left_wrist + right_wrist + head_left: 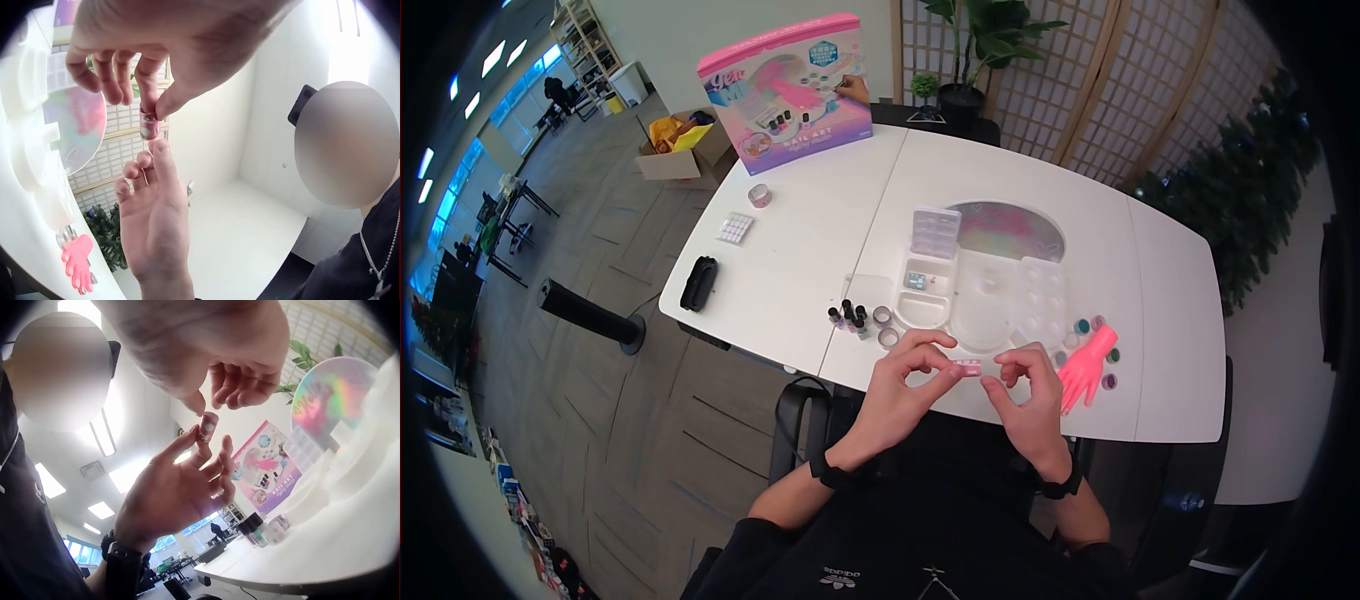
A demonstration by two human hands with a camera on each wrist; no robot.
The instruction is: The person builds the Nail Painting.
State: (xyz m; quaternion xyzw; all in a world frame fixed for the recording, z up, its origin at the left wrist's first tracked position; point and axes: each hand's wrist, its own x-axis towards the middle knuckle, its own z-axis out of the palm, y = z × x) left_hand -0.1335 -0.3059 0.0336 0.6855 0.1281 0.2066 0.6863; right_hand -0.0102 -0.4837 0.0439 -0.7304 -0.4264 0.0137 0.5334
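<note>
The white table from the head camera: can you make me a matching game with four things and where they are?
1. small pink item
2. pink model hand
3. black case
4. nail art box

A. lying near the left edge of the table
B. standing at the back
C. pinched by the left hand
D. just right of the right hand

Pairs: 1-C, 2-D, 3-A, 4-B

Has pink-purple rectangular cardboard box (790, 110) on wht smooth tabletop (810, 260). Also bears wht plastic tray (975, 322) & blk oblong case (699, 283).
</note>
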